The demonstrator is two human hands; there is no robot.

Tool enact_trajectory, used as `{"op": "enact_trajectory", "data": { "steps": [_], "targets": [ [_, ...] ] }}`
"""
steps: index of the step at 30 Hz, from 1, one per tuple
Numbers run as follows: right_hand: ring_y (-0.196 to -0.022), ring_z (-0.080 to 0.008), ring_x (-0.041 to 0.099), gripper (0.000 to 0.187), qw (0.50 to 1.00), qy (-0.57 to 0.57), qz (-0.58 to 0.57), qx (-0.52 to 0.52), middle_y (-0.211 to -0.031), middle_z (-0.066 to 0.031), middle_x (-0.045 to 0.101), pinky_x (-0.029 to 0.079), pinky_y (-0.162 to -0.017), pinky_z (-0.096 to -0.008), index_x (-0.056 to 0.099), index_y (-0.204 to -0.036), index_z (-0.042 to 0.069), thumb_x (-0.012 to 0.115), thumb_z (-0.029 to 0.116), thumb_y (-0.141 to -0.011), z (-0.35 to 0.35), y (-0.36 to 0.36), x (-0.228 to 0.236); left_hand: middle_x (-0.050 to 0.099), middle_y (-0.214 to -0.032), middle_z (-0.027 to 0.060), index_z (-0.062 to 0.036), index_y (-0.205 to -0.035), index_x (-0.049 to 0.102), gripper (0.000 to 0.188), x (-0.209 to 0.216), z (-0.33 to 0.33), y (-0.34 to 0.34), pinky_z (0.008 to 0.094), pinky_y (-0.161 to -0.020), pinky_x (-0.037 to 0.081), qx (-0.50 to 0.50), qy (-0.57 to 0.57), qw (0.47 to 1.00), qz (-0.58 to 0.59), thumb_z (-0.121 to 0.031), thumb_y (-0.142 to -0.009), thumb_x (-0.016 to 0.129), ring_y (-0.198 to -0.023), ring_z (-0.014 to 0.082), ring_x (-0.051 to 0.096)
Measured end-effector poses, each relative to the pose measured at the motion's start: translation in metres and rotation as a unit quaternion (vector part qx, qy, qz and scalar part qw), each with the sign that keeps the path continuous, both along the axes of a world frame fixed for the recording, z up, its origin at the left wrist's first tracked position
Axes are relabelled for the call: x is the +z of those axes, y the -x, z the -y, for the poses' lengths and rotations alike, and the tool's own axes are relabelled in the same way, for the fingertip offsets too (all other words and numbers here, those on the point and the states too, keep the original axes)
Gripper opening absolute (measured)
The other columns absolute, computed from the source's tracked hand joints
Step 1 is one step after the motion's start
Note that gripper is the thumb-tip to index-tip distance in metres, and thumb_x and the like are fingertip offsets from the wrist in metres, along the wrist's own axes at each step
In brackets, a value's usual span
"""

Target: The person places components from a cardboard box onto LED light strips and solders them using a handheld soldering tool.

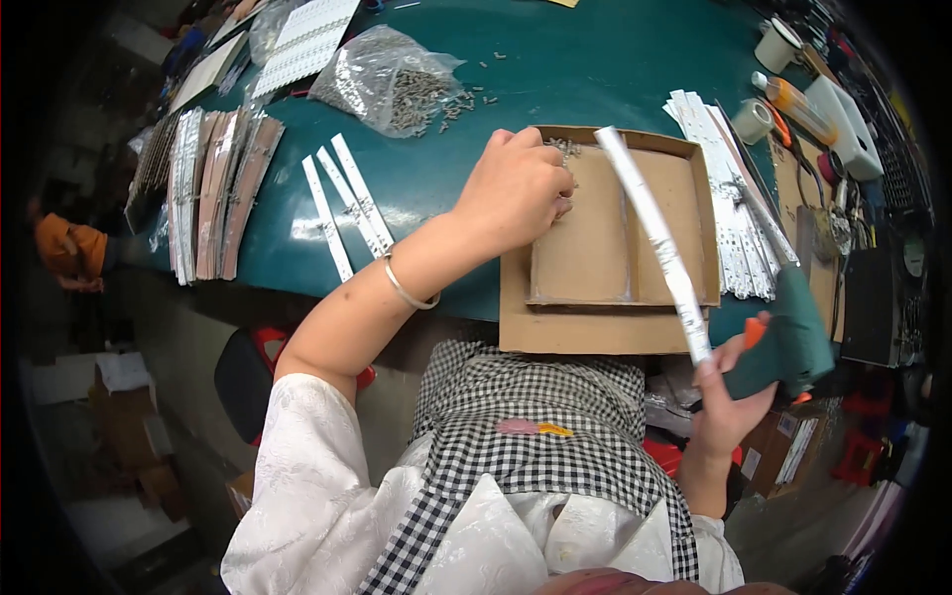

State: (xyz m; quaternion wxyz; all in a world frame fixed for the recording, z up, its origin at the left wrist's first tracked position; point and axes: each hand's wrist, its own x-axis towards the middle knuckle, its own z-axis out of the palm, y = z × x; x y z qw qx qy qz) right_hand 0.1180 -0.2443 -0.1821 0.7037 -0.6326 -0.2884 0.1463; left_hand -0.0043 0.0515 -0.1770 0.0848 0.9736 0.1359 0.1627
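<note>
My left hand (521, 188) is closed over the far left corner of a shallow cardboard tray (580, 304), its fingers curled together. Whatever they may grip is hidden. Beside its fingertips lie small metal pieces (563, 147), like screws or pins. In my right hand (729, 397) is a green pistol-shaped power tool (798, 332) with orange parts and a slim grey front end. The thumb and fingers of that same hand also hold the lower end of a long white strip (650, 228), which slants up across the tray's right part.
Three white strips (347, 203) lie left of the tray. Bundled strips (218, 193) stand farther left, with another stack (729, 198) at right. A clear plastic bag (382, 84) spills small metal pieces on the green table (555, 59). Scissors (776, 121) and bottles crowd the right.
</note>
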Motion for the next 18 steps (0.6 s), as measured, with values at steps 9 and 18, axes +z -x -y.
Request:
{"op": "enact_trajectory", "data": {
  "steps": [9,18],
  "targets": [
    [-0.08,-0.0122,0.053,0.057,0.995,0.012,-0.049,0.085,-0.089,-0.0038,0.05,0.049,-0.075,-0.0269,0.041,-0.132,-0.002,0.072,0.004,-0.084,0.007,0.032,-0.041,0.062,-0.085,0.0026,-0.01,-0.081,0.069,0.003,-0.018,0.002,-0.03,0.0368,-0.087,0.035,0.017,-0.009,0.996,-0.082,-0.012,-0.079,0.07,-0.091,0.0232,0.053],
    [-0.087,-0.0207,0.062,0.039,0.995,0.059,0.069,0.047,-0.101,-0.0116,0.063,0.05,-0.083,-0.0319,0.053,-0.121,-0.002,0.068,0.007,-0.087,0.009,0.003,-0.048,0.067,-0.08,0.0117,-0.0034,-0.085,0.068,0.009,-0.002,0.009,-0.017,0.0385,-0.067,0.053,0.007,0.11,0.993,0.036,-0.007,-0.077,0.072,-0.074,0.0299,0.065]
  ]
}}
